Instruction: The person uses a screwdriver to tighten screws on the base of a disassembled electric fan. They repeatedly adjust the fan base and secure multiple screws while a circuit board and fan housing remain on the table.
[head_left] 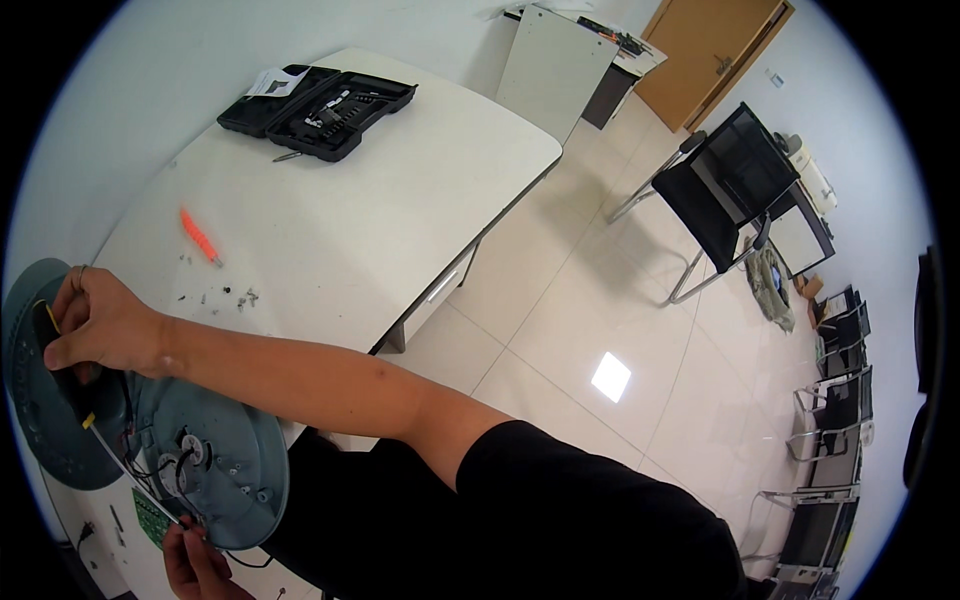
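Where our view runs off to the rt., we've got glossy tiled floor (545,300); to the left of it, the white-topped table (330,250) w/ its curved edge; up top rt., a brown wooden door (705,60); nearer, a black armchair (697,212) w/ chrome legs stands on the tiles. At the table's near left end we have a dished grey-blue housing half (255,440), its posts & wiring showing, w/ a disc-shaped grey-blue half (45,400) just beside it; at the far end lies a black tool case (300,145), lid open, bits inside, a paper sheet (277,82) on the lid. Our right hand (110,320) reaches across & is wrapped round the handle of a black-and-yellow screwdriver (88,421); its shaft slants down past the dished half to our left hand (200,565), whose fingertips pinch at the shaft's end; we can't tell exactly what's btwn them. Near that hand, partly hidden by the dished half, lies a green circuit board (148,512); mid-table, an orange ribbed pen-shaped tool (200,237) lies well apart from the case; smallest, loose screws (250,297) are scattered btwn that tool & our right arm.
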